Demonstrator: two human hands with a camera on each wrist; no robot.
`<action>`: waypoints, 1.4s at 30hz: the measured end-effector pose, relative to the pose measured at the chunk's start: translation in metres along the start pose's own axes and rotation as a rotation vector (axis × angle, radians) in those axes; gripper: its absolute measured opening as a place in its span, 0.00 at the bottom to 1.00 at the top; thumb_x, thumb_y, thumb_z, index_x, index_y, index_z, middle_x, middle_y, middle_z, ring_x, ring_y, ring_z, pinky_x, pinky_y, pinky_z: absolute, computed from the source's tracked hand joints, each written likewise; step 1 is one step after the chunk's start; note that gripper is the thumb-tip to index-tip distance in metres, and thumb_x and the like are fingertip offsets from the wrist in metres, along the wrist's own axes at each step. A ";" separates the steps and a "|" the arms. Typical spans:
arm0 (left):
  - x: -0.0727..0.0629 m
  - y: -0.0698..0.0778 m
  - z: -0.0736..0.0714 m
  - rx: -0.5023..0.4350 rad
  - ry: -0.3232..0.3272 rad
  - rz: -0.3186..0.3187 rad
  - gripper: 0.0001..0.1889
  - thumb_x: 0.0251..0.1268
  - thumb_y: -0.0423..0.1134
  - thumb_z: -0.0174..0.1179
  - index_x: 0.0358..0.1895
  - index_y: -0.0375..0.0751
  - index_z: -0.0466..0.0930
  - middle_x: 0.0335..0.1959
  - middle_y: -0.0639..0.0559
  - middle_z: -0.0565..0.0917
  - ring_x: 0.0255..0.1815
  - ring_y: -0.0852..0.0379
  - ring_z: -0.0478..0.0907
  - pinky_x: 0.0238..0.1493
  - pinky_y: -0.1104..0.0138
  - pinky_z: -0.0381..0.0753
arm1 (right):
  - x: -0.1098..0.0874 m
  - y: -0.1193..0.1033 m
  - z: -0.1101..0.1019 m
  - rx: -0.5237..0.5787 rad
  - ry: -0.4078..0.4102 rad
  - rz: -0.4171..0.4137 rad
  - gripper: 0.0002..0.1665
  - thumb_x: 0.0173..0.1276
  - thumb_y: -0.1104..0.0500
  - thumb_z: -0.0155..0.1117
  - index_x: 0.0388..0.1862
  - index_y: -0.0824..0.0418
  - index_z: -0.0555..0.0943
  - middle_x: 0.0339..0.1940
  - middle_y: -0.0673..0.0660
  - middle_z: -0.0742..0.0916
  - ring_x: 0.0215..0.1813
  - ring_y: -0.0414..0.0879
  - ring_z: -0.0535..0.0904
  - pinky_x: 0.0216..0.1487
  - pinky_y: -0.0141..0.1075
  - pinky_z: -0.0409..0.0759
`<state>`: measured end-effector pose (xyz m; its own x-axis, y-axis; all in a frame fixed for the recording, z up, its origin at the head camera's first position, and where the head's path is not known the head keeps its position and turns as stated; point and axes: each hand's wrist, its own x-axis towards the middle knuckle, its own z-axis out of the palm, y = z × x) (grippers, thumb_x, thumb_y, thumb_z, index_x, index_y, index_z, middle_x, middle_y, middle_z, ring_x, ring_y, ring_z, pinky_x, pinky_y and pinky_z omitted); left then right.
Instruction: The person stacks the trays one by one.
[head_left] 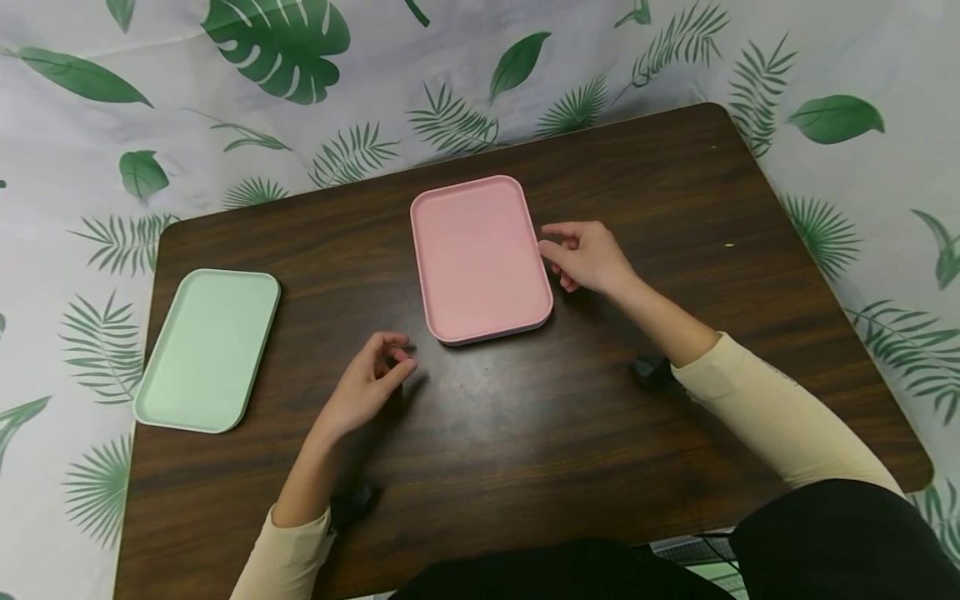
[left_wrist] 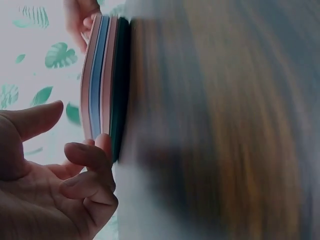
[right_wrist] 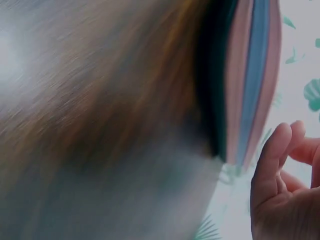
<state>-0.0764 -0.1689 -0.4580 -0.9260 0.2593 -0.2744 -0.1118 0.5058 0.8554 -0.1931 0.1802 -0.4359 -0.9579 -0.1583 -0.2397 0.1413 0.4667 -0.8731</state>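
Note:
A pink tray (head_left: 480, 258) lies at the back middle of the table. Seen from the side in the left wrist view, it tops a stack, with a blue tray (left_wrist: 96, 82), another pink tray (left_wrist: 107, 80) and a dark green layer (left_wrist: 120, 95) beneath. My right hand (head_left: 588, 257) is beside the stack's right side, thumb and index fingertip close to the edge, fingers loosely bent. Off the near left corner of the stack, my left hand (head_left: 367, 385) hovers with relaxed, half-curled fingers and nothing in it.
At the table's left side lies a light green tray (head_left: 213, 350). The dark wood table (head_left: 495, 467) backs onto a leaf-printed cloth (head_left: 300, 150). A small dark device (head_left: 651, 371) shows under the right wrist, another (head_left: 356, 504) under the left.

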 end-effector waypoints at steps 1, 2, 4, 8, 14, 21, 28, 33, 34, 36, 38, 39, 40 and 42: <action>-0.002 -0.001 -0.004 -0.001 0.004 -0.002 0.20 0.72 0.40 0.58 0.62 0.35 0.69 0.45 0.41 0.76 0.26 0.52 0.71 0.28 0.67 0.69 | -0.001 -0.003 0.002 0.003 0.016 -0.012 0.25 0.72 0.54 0.62 0.63 0.63 0.77 0.22 0.63 0.81 0.14 0.44 0.76 0.20 0.35 0.79; -0.005 -0.003 -0.008 -0.008 0.009 -0.010 0.21 0.73 0.41 0.58 0.62 0.35 0.69 0.46 0.41 0.76 0.27 0.50 0.71 0.29 0.67 0.69 | -0.003 -0.006 0.004 0.006 0.026 -0.025 0.24 0.72 0.54 0.62 0.63 0.63 0.78 0.22 0.64 0.81 0.14 0.44 0.75 0.19 0.35 0.78; -0.009 -0.006 -0.018 -0.020 0.031 -0.031 0.22 0.73 0.42 0.57 0.64 0.36 0.68 0.48 0.41 0.75 0.31 0.47 0.73 0.31 0.66 0.69 | -0.006 -0.015 0.010 0.008 0.038 -0.059 0.23 0.71 0.55 0.62 0.62 0.64 0.78 0.22 0.65 0.82 0.15 0.46 0.75 0.19 0.34 0.78; -0.022 -0.016 -0.044 -0.024 0.109 -0.053 0.24 0.74 0.45 0.55 0.66 0.36 0.66 0.50 0.40 0.74 0.40 0.42 0.77 0.37 0.68 0.71 | -0.017 -0.035 0.030 0.014 0.005 -0.121 0.23 0.71 0.55 0.63 0.61 0.62 0.80 0.25 0.66 0.83 0.15 0.49 0.75 0.18 0.35 0.75; -0.045 -0.039 -0.090 0.044 0.321 -0.031 0.21 0.75 0.40 0.54 0.64 0.31 0.68 0.45 0.52 0.76 0.38 0.59 0.78 0.37 0.75 0.71 | -0.041 -0.057 0.082 0.056 -0.264 -0.186 0.26 0.71 0.55 0.63 0.66 0.59 0.76 0.25 0.62 0.83 0.15 0.50 0.78 0.18 0.43 0.78; -0.069 -0.062 -0.148 0.087 0.611 -0.276 0.14 0.73 0.43 0.55 0.58 0.49 0.76 0.36 0.69 0.74 0.24 0.67 0.73 0.27 0.76 0.69 | -0.064 -0.068 0.147 0.110 -0.627 -0.208 0.30 0.73 0.55 0.60 0.71 0.62 0.69 0.36 0.62 0.86 0.26 0.57 0.84 0.26 0.52 0.81; -0.089 -0.090 -0.195 0.259 0.843 -0.474 0.25 0.69 0.47 0.52 0.65 0.41 0.75 0.31 0.80 0.66 0.27 0.80 0.63 0.39 0.74 0.67 | -0.062 -0.068 0.200 0.285 -0.779 -0.051 0.33 0.74 0.57 0.60 0.73 0.66 0.64 0.44 0.64 0.87 0.33 0.51 0.87 0.28 0.43 0.83; -0.099 -0.107 -0.207 0.386 0.908 -0.579 0.28 0.70 0.46 0.45 0.69 0.38 0.69 0.43 0.54 0.78 0.50 0.46 0.74 0.61 0.46 0.62 | -0.055 -0.073 0.234 0.461 -0.826 0.152 0.35 0.74 0.60 0.60 0.76 0.64 0.61 0.49 0.63 0.86 0.39 0.48 0.87 0.32 0.40 0.84; -0.100 -0.110 -0.208 0.410 0.885 -0.601 0.28 0.70 0.46 0.43 0.70 0.37 0.67 0.50 0.45 0.77 0.56 0.38 0.71 0.60 0.41 0.60 | -0.054 -0.074 0.241 0.493 -0.827 0.185 0.36 0.74 0.60 0.60 0.76 0.64 0.60 0.49 0.63 0.86 0.41 0.48 0.87 0.33 0.40 0.84; -0.101 -0.113 -0.211 0.455 0.805 -0.632 0.29 0.72 0.45 0.40 0.71 0.34 0.63 0.60 0.29 0.70 0.64 0.28 0.63 0.59 0.38 0.59 | -0.052 -0.077 0.253 0.538 -0.822 0.239 0.37 0.74 0.61 0.60 0.77 0.63 0.59 0.50 0.63 0.86 0.43 0.49 0.86 0.34 0.41 0.84; -0.101 -0.117 -0.215 0.491 0.717 -0.652 0.30 0.73 0.45 0.37 0.72 0.31 0.61 0.64 0.27 0.67 0.63 0.26 0.62 0.57 0.37 0.60 | -0.050 -0.081 0.264 0.571 -0.813 0.282 0.37 0.74 0.60 0.60 0.77 0.61 0.58 0.52 0.62 0.85 0.44 0.49 0.86 0.35 0.41 0.84; -0.100 -0.118 -0.217 0.507 0.675 -0.655 0.30 0.73 0.45 0.36 0.72 0.30 0.60 0.64 0.26 0.66 0.63 0.25 0.62 0.56 0.37 0.61 | -0.049 -0.083 0.270 0.589 -0.807 0.303 0.38 0.73 0.60 0.60 0.78 0.60 0.58 0.52 0.62 0.85 0.45 0.49 0.86 0.36 0.42 0.84; -0.099 -0.120 -0.218 0.515 0.642 -0.653 0.30 0.73 0.45 0.36 0.72 0.30 0.60 0.64 0.26 0.67 0.63 0.25 0.63 0.56 0.37 0.61 | -0.048 -0.085 0.276 0.603 -0.799 0.318 0.38 0.73 0.59 0.60 0.78 0.59 0.58 0.53 0.61 0.85 0.46 0.49 0.86 0.36 0.42 0.84; -0.098 -0.124 -0.220 0.521 0.598 -0.632 0.30 0.73 0.45 0.36 0.71 0.28 0.60 0.64 0.26 0.68 0.62 0.25 0.64 0.54 0.38 0.63 | -0.046 -0.089 0.286 0.622 -0.786 0.343 0.38 0.73 0.59 0.61 0.78 0.58 0.59 0.54 0.60 0.85 0.48 0.49 0.85 0.38 0.44 0.84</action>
<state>-0.0509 -0.4377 -0.4406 -0.7963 -0.5623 -0.2232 -0.6050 0.7407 0.2922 -0.0895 -0.1028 -0.4690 -0.4433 -0.7247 -0.5275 0.6897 0.1001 -0.7172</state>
